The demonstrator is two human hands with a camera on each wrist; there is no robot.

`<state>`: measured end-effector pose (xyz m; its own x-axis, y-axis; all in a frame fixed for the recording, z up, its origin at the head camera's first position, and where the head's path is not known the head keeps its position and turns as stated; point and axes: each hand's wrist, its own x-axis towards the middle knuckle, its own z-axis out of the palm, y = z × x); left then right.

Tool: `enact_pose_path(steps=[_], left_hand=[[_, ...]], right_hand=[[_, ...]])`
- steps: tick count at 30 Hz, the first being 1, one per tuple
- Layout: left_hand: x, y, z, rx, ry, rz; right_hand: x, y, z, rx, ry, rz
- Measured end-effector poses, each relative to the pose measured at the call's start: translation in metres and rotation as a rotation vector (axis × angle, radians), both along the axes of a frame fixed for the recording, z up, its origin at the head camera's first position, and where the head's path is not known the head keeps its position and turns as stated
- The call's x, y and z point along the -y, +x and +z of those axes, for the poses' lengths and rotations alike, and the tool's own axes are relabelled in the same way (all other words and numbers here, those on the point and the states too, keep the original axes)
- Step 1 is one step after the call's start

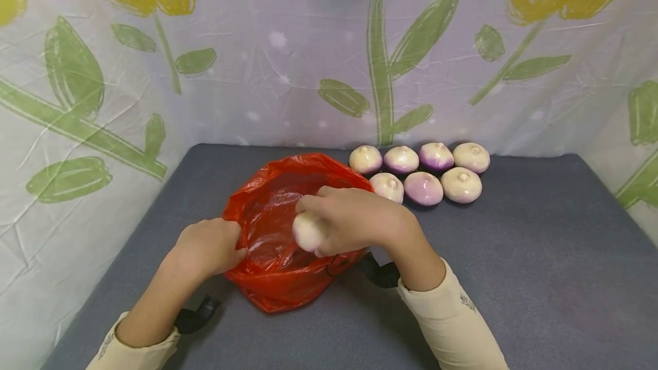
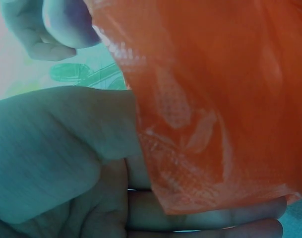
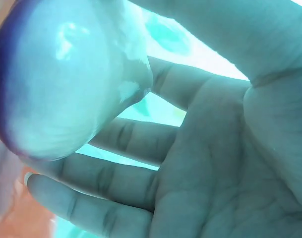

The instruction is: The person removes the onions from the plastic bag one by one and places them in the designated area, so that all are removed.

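A red plastic bag point(image 1: 277, 290) stands on the table with its mouth spread wide. My left hand point(image 1: 208, 247) pinches the bag's left rim between thumb and fingers; the left wrist view shows the red film point(image 2: 215, 124) between them. Over the bag's opening, my right hand point(image 1: 349, 218) grips a white and purple turnip point(image 1: 308, 232). Close up in the right wrist view, the turnip point(image 3: 66, 84) is held by the thumb and fingers, its glossy side showing. The bag's bottom is partly hidden by the right hand.
Several turnips point(image 1: 423, 188) sit in two rows at the back of the grey table point(image 1: 514, 278), just right of the bag. A flower-printed cloth point(image 1: 267, 73) hangs behind the table. Dark straps point(image 1: 197, 316) show at both wrists.
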<state>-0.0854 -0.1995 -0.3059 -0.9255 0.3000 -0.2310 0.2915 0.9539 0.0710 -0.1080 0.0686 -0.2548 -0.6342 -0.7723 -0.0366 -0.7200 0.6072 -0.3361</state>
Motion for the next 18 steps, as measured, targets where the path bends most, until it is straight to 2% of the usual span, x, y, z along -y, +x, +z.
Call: enact_pose_path(steps=[10, 18], left_hand=[[0.000, -0.001, 0.001, 0.016, -0.005, 0.009], [0.001, -0.001, 0.001, 0.007, 0.011, -0.001]], right_hand=[[-0.017, 0.010, 0.017, -0.024, -0.066, -0.047], [-0.035, 0.010, 0.012, -0.008, -0.025, -0.038]])
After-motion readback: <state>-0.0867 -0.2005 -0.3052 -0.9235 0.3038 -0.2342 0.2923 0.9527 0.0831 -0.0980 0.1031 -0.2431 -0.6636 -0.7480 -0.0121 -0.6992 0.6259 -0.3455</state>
